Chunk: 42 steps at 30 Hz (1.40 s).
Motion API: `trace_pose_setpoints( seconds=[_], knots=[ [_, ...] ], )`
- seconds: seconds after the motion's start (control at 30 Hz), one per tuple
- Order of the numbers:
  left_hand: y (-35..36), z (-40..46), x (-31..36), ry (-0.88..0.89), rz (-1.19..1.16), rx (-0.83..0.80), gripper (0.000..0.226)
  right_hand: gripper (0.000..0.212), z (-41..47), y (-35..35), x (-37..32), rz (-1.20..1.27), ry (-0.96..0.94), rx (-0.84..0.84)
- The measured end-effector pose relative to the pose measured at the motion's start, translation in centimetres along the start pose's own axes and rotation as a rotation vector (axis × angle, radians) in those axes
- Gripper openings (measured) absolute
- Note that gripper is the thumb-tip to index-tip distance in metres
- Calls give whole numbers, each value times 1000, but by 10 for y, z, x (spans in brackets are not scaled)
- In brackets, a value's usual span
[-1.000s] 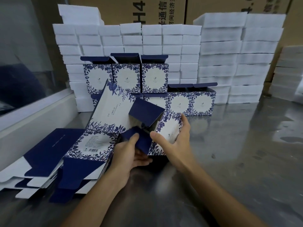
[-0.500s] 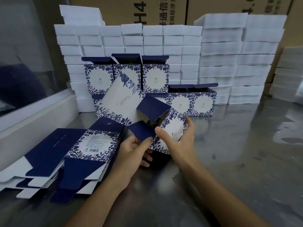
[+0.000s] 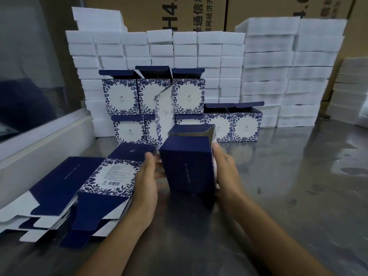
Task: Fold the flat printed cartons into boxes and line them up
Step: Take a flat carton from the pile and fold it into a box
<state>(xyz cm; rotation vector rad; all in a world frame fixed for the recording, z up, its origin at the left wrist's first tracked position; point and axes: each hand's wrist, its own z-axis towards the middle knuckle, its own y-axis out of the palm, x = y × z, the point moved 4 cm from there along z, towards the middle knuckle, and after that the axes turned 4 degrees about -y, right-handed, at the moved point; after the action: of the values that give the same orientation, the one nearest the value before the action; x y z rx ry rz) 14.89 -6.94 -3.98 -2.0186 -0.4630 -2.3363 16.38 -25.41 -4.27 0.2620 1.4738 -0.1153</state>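
A half-folded carton (image 3: 187,164) stands on the steel table between my hands, its dark blue panel facing me and its top open, with one long white flap sticking up. My left hand (image 3: 146,182) holds its left side. My right hand (image 3: 226,172) grips its right side. A pile of flat printed cartons (image 3: 83,192) lies at my left. Folded blue-and-white boxes (image 3: 180,96) stand in two tiers at the back, with two more (image 3: 234,124) in the bottom row to the right.
White foam blocks (image 3: 268,72) are stacked high behind the boxes, with brown shipping cartons (image 3: 179,12) behind them. A white ledge and window (image 3: 39,126) run along the left. The steel tabletop (image 3: 298,186) stretches to the right.
The carton has been turned upright and squared into a box shape. Both hands have moved from its flaps to its sides.
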Motion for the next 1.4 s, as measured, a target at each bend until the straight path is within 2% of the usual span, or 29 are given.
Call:
trace_pose_setpoints(
  seconds=[0.13, 0.2, 0.23, 0.3, 0.37, 0.43, 0.6, 0.83, 0.87, 0.97, 1.03, 1.23, 1.4],
  knots=[
    [-8, 4, -2, -2, 84, 92, 29, 70, 3, 2, 1, 21, -27, -67],
    [-7, 4, -1, -29, 34, 88, 41, 47, 2, 3, -2, 30, -70, -91],
    [-7, 4, 0, -43, -1, 79, 53, 43, 0, 3, -3, 48, -79, -99],
    [-6, 3, 3, -45, -48, 38, 74, 50, -4, 3, -7, 48, -106, -109],
    [-5, 2, 5, -34, -53, 3, 85, 53, -8, 5, -9, 6, -155, -121],
    [-6, 2, 6, -16, -49, -2, 85, 45, -10, 6, -8, -20, -176, -109],
    [-4, -5, 11, 120, 31, -23, 63, 20, -2, 0, -1, -107, -214, -101],
    [-4, -9, 17, 293, 232, 19, 62, 15, 3, -1, -2, -124, -283, -67],
    [-4, -9, 16, 319, 248, 16, 61, 19, 3, -2, -3, -135, -289, -63],
    [-2, -10, 16, 396, 326, -2, 46, 58, -1, -1, -5, -135, -257, -133],
    [0, -10, 17, 446, 390, 8, 36, 70, -3, 3, -6, -91, -240, -206],
    [0, -13, 24, 591, 453, 83, 14, 53, -9, 4, -15, -15, -329, -235],
    [4, -18, 26, 676, 509, 148, 11, 35, -10, 0, -20, -21, -431, -49]
  ],
)
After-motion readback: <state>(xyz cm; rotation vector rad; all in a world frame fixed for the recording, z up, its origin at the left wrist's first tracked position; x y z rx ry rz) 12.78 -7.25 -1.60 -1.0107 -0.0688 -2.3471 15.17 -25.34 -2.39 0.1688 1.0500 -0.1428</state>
